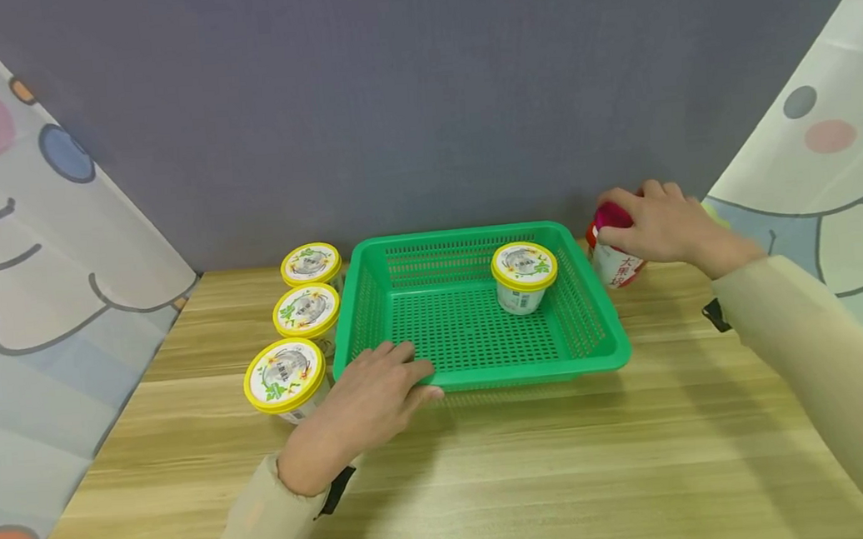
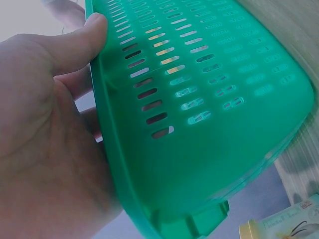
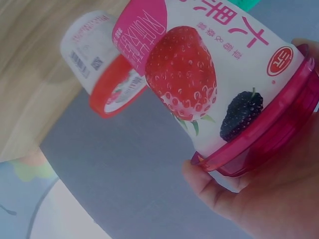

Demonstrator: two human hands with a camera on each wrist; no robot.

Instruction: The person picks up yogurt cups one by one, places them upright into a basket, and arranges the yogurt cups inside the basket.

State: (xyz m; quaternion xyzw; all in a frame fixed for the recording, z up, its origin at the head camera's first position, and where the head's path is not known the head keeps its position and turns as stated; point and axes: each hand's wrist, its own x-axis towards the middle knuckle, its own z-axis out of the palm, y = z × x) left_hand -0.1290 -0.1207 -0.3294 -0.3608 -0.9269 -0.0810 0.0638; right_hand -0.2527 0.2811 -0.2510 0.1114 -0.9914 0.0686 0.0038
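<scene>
My left hand (image 1: pixel 369 403) grips the front left rim of a green plastic basket (image 1: pixel 529 371). In the left wrist view its thumb lies on the outside of the rim and the fingers reach over to the inner side. Just right of the basket, my right hand (image 1: pixel 665 224) holds a yogurt cup (image 3: pixel 189 79) from above by its magenta lid (image 3: pixel 269 129). Strawberry and blackberry-like fruit are printed on that cup. A second white cup (image 3: pixel 84 50) with a red lid stands close behind it. Inside the basket, toward the right, sits a yellow-lidded tub (image 1: pixel 523 265).
Three more yellow-lidded tubs, with the nearest tub (image 1: pixel 285 376) largest in view, stand in a row along the basket's left side. The wooden table (image 1: pixel 551 478) ends at a grey panel (image 1: pixel 435 110) at the back. Cartoon-printed curtains (image 1: pixel 17 248) hang on both sides.
</scene>
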